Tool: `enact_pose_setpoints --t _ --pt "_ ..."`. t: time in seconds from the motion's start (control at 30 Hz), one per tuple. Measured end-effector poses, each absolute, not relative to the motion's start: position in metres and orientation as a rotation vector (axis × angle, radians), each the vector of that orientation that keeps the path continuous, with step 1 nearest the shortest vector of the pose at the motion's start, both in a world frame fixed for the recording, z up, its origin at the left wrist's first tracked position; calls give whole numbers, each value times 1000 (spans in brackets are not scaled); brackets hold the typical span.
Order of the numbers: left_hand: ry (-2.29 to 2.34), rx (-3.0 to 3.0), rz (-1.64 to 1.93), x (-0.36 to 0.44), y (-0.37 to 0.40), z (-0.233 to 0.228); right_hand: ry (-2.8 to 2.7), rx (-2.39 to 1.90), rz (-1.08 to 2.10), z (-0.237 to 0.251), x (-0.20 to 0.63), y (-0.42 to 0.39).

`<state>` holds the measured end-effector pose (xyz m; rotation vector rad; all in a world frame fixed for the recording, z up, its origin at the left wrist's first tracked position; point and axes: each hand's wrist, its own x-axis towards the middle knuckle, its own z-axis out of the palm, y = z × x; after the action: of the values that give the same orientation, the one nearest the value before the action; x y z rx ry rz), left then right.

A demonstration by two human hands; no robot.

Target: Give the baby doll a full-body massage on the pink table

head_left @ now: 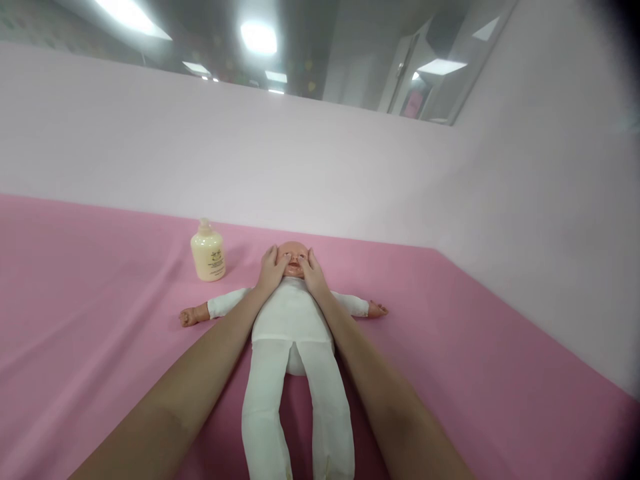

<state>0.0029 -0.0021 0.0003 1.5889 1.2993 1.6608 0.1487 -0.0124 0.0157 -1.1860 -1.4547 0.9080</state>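
A baby doll in a white suit lies on its back on a pink sheet, head away from me, arms spread, legs toward me. My left hand rests flat on the left side of the doll's head. My right hand rests on the right side of the head. The thumbs lie on the cheeks near the mouth. Both forearms stretch along the doll's trunk.
A cream lotion bottle with a closed cap stands upright on the sheet, just left of the doll's head. A pale pink wall runs behind and along the right. Mirrors above it reflect ceiling lights.
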Motion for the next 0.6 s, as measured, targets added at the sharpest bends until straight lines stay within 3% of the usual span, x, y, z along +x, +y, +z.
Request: enact_pose_setpoints --t 0.6 --pt "1196 1799 1696 2 -11 1 -1711 -1027 594 21 147 -22"
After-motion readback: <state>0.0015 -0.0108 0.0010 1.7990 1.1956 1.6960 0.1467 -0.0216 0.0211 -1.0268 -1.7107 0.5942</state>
